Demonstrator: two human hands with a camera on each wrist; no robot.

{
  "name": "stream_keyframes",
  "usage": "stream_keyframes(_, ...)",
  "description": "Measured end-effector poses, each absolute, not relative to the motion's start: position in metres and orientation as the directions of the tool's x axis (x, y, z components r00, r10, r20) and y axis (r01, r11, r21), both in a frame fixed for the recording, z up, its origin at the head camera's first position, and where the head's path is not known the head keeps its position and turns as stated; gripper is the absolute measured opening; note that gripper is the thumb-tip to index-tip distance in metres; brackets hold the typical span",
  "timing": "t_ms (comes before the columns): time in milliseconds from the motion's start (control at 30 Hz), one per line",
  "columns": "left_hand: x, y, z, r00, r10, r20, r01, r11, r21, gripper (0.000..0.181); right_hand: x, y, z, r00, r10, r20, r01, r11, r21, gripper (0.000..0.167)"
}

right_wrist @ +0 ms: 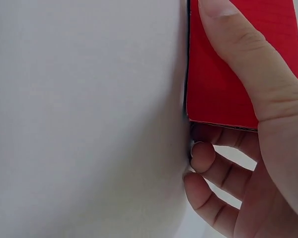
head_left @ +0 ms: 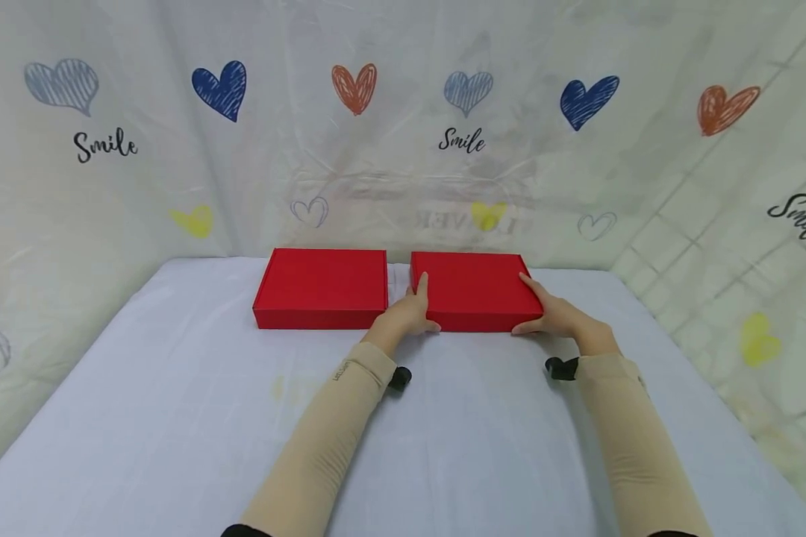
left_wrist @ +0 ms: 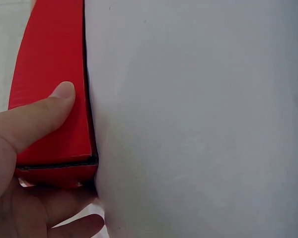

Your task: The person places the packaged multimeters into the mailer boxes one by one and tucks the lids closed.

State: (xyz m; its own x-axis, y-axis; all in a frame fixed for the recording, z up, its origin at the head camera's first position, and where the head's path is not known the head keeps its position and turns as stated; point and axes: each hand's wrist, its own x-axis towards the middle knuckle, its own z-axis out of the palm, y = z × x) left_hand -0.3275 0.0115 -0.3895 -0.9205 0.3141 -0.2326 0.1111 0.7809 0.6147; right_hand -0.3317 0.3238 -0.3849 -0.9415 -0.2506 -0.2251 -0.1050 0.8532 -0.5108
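Note:
A flat red cardboard box (head_left: 473,287) lies on the right of the table's far part, gripped at both ends. At its left end is the left hand (head_left: 406,315); in the left wrist view the thumb presses the box's front face (left_wrist: 49,129) and the fingers lie along its end. On the right end, the right hand (head_left: 563,317) holds the same box, its thumb across the front in the right wrist view and its curled fingers (right_wrist: 203,157) at the side. A second red box (head_left: 322,282) lies just left of the left hand, with a narrow gap between the boxes.
White cloth covers the table (head_left: 443,447), whose far edge runs close behind both boxes. Behind stands a pale curtain (head_left: 403,149) printed with hearts and the word Smile. It continues down the right side.

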Motion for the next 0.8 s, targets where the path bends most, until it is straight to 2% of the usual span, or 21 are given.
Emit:
stream_keyframes(467, -0.3209, 0.0124, -0.3869, -0.934, 0.291, -0.206, 0.117, 0.797, 0.592, 0.109, -0.3285, 0.3198, -0.3864, -0.947, -0.243, -0.211, -0.112, 0.862, -0.494, 0.118)
stream_keyframes(800, -0.3222, 0.0151, -0.3843, -0.942, 0.269, -0.201, 0.108, 0.809, 0.578, 0.112, -0.3321, 0.3232, -0.3902, -0.947, -0.254, -0.195, -0.128, 0.86, -0.494, 0.122)
